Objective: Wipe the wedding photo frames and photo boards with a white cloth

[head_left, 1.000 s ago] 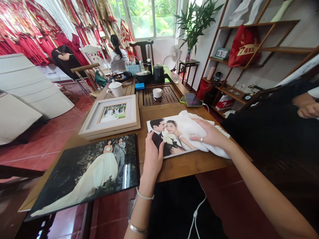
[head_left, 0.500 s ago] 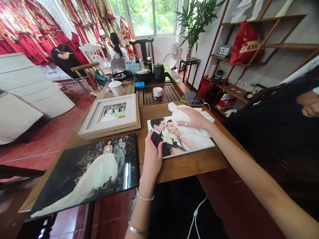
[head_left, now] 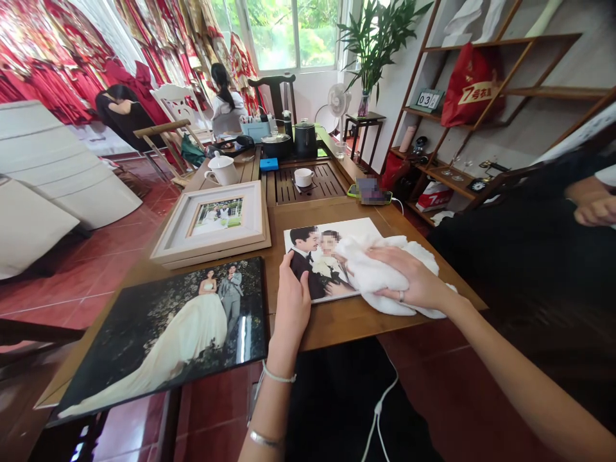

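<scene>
A white-edged photo panel [head_left: 328,281] with a couple's portrait lies flat on the wooden table. My left hand [head_left: 292,296] grips its left edge, with the thumb over the near corner. Spread fingers of my right hand [head_left: 414,277] clasp a bunched white cloth [head_left: 368,277], pressed over the panel's right side. The cloth hides that part of the picture and hangs past its right edge. Left of my left hand lies a larger dark photo panel [head_left: 168,327] showing a couple outdoors. Behind it is a pale framed photo [head_left: 212,221], also lying flat.
A phone [head_left: 369,190] with a cable lies beyond the panel. Further back are a slatted tea tray [head_left: 332,183], a white cup [head_left: 303,177], a lidded mug [head_left: 223,169] and a dark kettle [head_left: 305,138]. Another person's hand [head_left: 594,200] shows at the far right.
My right hand has slid the cloth from the panel's far right part toward me and to the right. The woman's picture is now partly covered. My left hand stays at the left edge.
</scene>
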`<control>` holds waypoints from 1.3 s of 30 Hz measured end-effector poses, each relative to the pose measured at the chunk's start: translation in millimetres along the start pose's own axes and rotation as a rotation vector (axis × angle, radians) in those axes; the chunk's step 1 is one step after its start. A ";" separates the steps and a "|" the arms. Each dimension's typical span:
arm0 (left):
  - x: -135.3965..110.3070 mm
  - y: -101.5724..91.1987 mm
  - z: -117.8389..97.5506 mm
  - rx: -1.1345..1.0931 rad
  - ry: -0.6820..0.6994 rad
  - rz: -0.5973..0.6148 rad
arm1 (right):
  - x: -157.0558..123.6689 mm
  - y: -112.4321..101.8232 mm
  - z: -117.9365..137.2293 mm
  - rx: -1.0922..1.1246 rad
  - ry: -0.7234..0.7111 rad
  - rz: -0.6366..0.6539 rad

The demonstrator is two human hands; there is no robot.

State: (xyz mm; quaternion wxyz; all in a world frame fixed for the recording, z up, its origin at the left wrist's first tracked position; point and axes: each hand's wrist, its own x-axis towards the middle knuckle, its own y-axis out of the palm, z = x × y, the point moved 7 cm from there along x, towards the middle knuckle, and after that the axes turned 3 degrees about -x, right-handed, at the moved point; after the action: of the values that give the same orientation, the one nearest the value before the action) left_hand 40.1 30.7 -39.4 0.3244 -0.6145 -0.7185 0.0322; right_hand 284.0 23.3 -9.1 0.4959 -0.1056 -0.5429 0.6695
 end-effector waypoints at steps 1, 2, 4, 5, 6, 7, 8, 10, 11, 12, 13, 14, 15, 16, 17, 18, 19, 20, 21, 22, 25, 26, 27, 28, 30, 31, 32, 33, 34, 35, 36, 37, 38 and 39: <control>0.1 0.1 -0.3 0.006 0.004 0.003 | -0.2 -2.6 -7.0 -0.014 0.046 -0.026; 0.2 0.3 -0.6 0.010 0.009 0.007 | 1.6 -4.6 -13.8 -0.026 0.087 -0.043; 0.2 0.4 -1.1 0.008 0.014 0.012 | 11.3 -5.9 -25.5 -0.040 0.140 -0.042; 0.1 0.2 -1.2 0.004 0.014 0.010 | 18.7 -5.3 -30.4 -0.043 0.151 -0.028; 0.0 0.0 -1.2 0.002 0.013 0.007 | 27.5 -4.1 -34.8 -0.043 0.156 -0.012; -0.2 -0.2 -1.3 0.002 0.013 0.003 | 37.1 -2.7 -39.0 -0.043 0.158 0.001; -0.3 -0.2 -1.5 0.005 0.015 0.001 | 47.3 -1.2 -43.0 -0.040 0.159 0.007; -0.7 0.0 -2.0 0.013 0.024 -0.001 | 67.7 2.0 -49.7 -0.032 0.162 -0.005; -0.9 0.2 -2.2 0.014 0.026 -0.001 | 77.2 3.7 -51.7 -0.030 0.158 -0.017; -1.0 0.4 -2.1 0.013 0.027 -0.001 | 85.9 5.9 -52.1 -0.031 0.147 -0.028; -1.1 0.5 -1.9 0.010 0.025 -0.001 | 93.3 8.5 -50.9 -0.035 0.128 -0.034; -1.1 0.6 -1.6 0.006 0.022 -0.003 | 99.2 11.4 -48.2 -0.041 0.105 -0.032; -1.0 0.6 -1.3 0.002 0.021 -0.005 | 103.3 14.6 -44.0 -0.048 0.078 -0.024; -0.9 0.6 -1.0 -0.001 0.021 -0.008 | 105.2 17.7 -39.0 -0.050 0.055 -0.011; -0.7 0.5 -0.7 -0.002 0.023 -0.011 | 104.9 20.5 -33.4 -0.048 0.038 0.004; -0.4 0.5 -0.5 -0.002 0.025 -0.014 | 102.4 22.8 -27.3 -0.042 0.024 0.020; -0.2 0.4 -0.1 -0.003 0.027 -0.017 | 97.9 24.6 -20.4 -0.032 0.008 0.036; 0.0 0.4 0.4 -0.006 0.027 -0.018 | 91.4 25.8 -12.6 -0.019 -0.015 0.053; 0.2 0.4 1.0 -0.011 0.026 -0.019 | 83.4 26.3 -4.1 -0.006 -0.044 0.071; 0.2 0.3 1.4 -0.017 0.025 -0.020 | 74.4 26.1 4.7 0.009 -0.076 0.088; 0.1 0.0 1.5 -0.027 0.026 -0.017 | 46.6 22.0 28.6 0.043 -0.163 0.134; 0.0 0.0 1.1 -0.024 0.028 -0.014 | 39.0 20.1 34.2 0.049 -0.182 0.147; 0.0 0.1 0.6 -0.016 0.029 -0.008 | 33.1 18.4 38.3 0.052 -0.197 0.157; 0.0 0.3 0.1 -0.005 0.030 -0.002 | 29.0 17.5 40.5 0.051 -0.206 0.170; -0.1 0.7 -0.6 0.019 0.028 0.006 | 27.2 16.7 38.0 0.040 -0.195 0.178; -0.1 0.8 -0.6 0.027 0.026 0.007 | 29.4 16.6 32.9 0.031 -0.167 0.168; -0.3 0.9 -0.5 0.027 0.023 0.005 | 33.4 16.7 25.4 0.016 -0.126 0.151; -0.4 0.9 -0.3 0.022 0.021 0.000 | 38.8 17.0 16.3 -0.005 -0.081 0.130; -0.6 0.9 -0.1 0.012 0.021 -0.007 | 45.4 17.3 6.3 -0.032 -0.036 0.107; -0.8 0.8 0.1 0.002 0.021 -0.014 | 53.1 17.9 -3.9 -0.062 0.004 0.089; -1.0 0.8 0.4 -0.006 0.021 -0.020 | 61.8 18.8 -13.8 -0.092 0.037 0.079; -1.2 0.9 0.7 -0.013 0.020 -0.024 | 71.3 19.7 -22.8 -0.117 0.062 0.075; -1.4 1.0 1.0 -0.016 0.017 -0.026 | 81.5 20.7 -30.5 -0.131 0.078 0.078; -1.5 1.0 1.4 -0.018 0.012 -0.027 | 91.8 21.9 -36.7 -0.135 0.088 0.088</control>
State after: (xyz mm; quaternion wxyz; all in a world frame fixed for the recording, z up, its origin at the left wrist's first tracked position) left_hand 40.3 30.1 -41.6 0.3235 -0.6080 -0.7248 0.0175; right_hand 252.3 119.4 -5.2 0.4813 -0.1920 -0.5593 0.6470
